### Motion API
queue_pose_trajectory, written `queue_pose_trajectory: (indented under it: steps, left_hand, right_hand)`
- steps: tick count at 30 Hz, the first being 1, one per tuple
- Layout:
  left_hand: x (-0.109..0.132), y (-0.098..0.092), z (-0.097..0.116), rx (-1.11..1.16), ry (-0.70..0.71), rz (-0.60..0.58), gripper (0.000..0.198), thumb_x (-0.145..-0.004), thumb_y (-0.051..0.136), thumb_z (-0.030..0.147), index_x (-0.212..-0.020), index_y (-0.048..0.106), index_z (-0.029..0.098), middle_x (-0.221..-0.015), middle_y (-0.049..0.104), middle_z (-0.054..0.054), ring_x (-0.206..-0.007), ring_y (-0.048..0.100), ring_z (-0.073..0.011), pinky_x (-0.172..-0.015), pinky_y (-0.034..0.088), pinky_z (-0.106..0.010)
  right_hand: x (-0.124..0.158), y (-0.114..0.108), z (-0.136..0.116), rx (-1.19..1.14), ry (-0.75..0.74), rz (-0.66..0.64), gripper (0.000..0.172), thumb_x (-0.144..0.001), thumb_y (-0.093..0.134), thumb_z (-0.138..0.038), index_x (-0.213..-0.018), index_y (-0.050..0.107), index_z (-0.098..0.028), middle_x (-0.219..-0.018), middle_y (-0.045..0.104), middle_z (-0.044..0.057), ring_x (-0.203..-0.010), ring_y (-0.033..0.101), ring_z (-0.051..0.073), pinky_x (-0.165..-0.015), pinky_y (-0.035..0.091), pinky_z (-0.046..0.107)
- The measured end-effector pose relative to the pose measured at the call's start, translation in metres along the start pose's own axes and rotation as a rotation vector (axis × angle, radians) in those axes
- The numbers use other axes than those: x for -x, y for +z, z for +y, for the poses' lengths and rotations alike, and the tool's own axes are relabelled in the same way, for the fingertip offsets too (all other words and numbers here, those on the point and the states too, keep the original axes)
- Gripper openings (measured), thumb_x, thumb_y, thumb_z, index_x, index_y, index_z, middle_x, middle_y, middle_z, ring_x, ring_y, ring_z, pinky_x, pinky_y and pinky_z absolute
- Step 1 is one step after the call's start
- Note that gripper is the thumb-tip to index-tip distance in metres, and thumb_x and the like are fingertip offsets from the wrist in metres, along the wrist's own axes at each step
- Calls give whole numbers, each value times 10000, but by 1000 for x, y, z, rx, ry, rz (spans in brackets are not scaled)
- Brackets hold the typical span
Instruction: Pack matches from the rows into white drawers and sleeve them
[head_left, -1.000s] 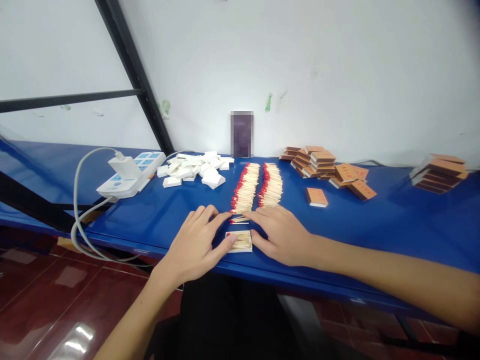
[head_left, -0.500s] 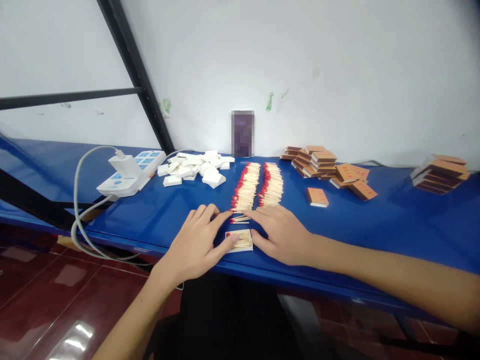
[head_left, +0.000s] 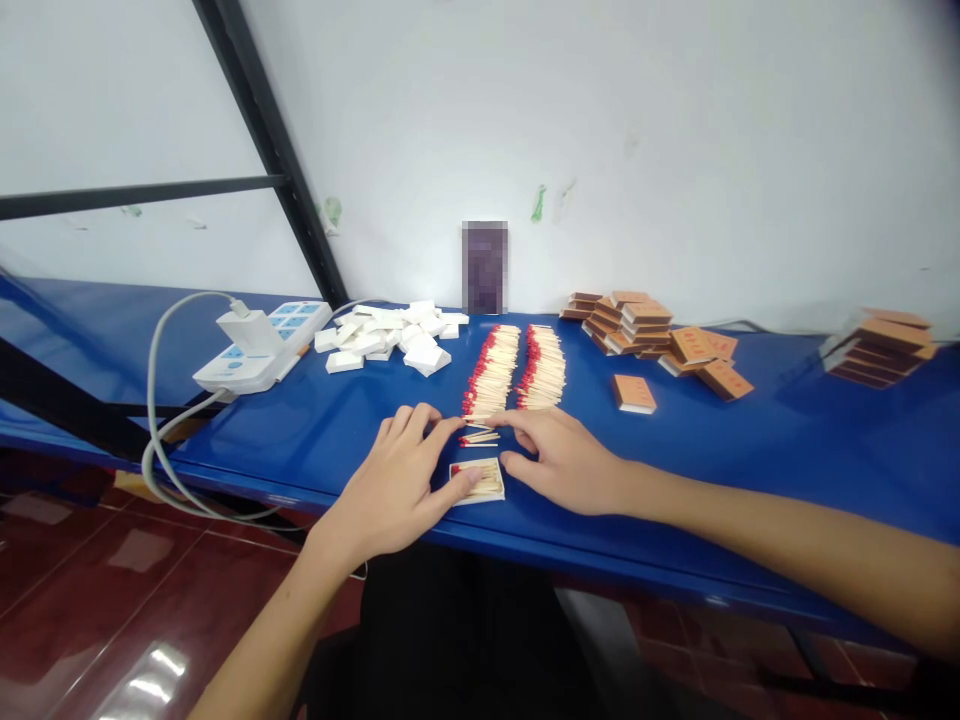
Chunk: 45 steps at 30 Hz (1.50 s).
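Observation:
A small white matchbox tray [head_left: 491,490] with red-tipped matches [head_left: 489,476] in it lies near the shelf's front edge. My left hand [head_left: 397,475] is spread, its thumb resting on the matches in the tray and its index fingertip at the near end of the left match row [head_left: 495,370]. From the right, my right hand [head_left: 566,460] touches that same end with its index fingertip; its thumb is apart, just beside the tray's right corner. Between the fingertips and the tray lie a few loose matches [head_left: 480,440]. A second match row [head_left: 544,365] runs alongside.
White empty trays [head_left: 382,335] are heaped at the back left beside a power strip [head_left: 262,350] with cables. Orange matchbox sleeves [head_left: 637,320] are piled at the back right, with one box [head_left: 634,393] in front. Another stack [head_left: 885,348] stands far right. A pixelated dark rectangle [head_left: 485,267] is against the wall.
My right hand has shifted slightly forward, its thumb drawing away from the tray's side and its index finger reaching the row's near end. My left hand has barely moved.

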<state>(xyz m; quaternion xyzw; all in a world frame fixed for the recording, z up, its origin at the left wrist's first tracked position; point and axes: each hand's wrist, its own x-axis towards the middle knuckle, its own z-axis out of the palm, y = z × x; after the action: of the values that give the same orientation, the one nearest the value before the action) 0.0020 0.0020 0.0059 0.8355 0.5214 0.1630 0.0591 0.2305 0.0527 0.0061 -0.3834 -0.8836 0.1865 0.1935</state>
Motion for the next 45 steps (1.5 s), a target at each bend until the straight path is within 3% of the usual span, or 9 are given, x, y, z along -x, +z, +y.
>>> queue_pose_trajectory:
  steps: [14,29,35,39,45]
  left_hand:
    - [1,-1,0,49,25,30,410,-1001,480,519,-1268,573,222,-1246,524,-92,-1137,467,-297,-995,417,-476]
    - [1,3,-1,65,-53,67,294,-1007,458,422,-1157,576,198,-1188,530,-90,-1094,492,-290,-972,441,-492]
    - [2,4,-2,90,-23,125,293,-1010,422,317,-1158,614,151,-1148,533,-104,-1072,521,-271,-987,441,-471]
    - [4,4,-4,79,13,179,316,-1001,428,274,-1135,675,129,-1141,544,-112,-1081,533,-267,-986,443,-449]
    - [4,4,-4,60,38,164,334,-992,433,252,-1146,702,127,-1147,571,-114,-1081,541,-268,-959,458,-446]
  right_hand:
    - [-2,-2,5,-126,30,-43,330,-823,560,-180,-1118,705,-211,-613,465,-78,-575,471,111,-614,359,254]
    - [-1,0,4,-86,-63,-16,367,-869,557,-176,-1193,724,-219,-656,571,-43,-624,509,129,-654,361,266]
    - [2,1,2,-4,-76,16,360,-888,523,-192,-1185,724,-167,-682,596,-9,-659,541,157,-759,417,313]
    - [4,2,2,61,-112,-5,380,-923,497,-225,-1245,690,-168,-782,659,36,-731,582,188,-769,427,330]
    - [5,5,6,87,-162,1,382,-957,457,-218,-1271,667,-159,-986,720,88,-889,631,227,-825,441,358]
